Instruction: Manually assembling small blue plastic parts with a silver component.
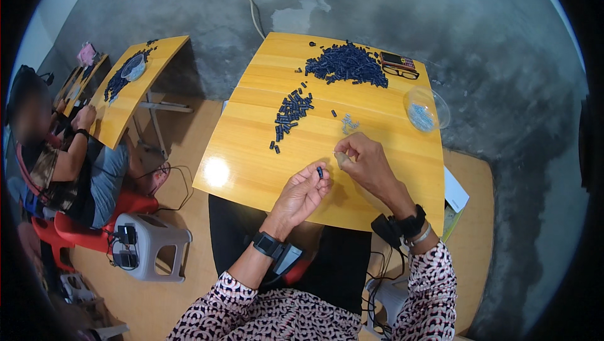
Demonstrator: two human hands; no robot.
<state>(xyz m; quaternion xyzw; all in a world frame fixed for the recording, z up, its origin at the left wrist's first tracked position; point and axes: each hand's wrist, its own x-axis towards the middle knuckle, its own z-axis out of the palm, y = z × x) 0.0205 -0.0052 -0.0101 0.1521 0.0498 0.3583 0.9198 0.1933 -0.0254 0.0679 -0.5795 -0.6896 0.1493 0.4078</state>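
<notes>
Over the near part of the yellow table (245,171), my left hand (298,195) is closed, palm up, on a small dark-blue plastic piece (319,172) between thumb and fingers. Just to its right, my right hand (370,163) has thumb and forefinger pressed together; whatever they pinch is too small to name. Beyond that hand lies a little group of thin, pale metallic bits (349,124), with one loose dark piece (334,113) beside them. A smaller heap of dark pieces (293,109) spreads to the left.
At the far side rises a large pile of dark pieces (346,65). Near it are a keypad phone (396,60) and eyeglasses (402,74). A clear bowl (423,114) of pale-blue bits stands at the right edge. Leftward, another person (69,152) works at a second table (160,58); a grey stool (148,231) stands between.
</notes>
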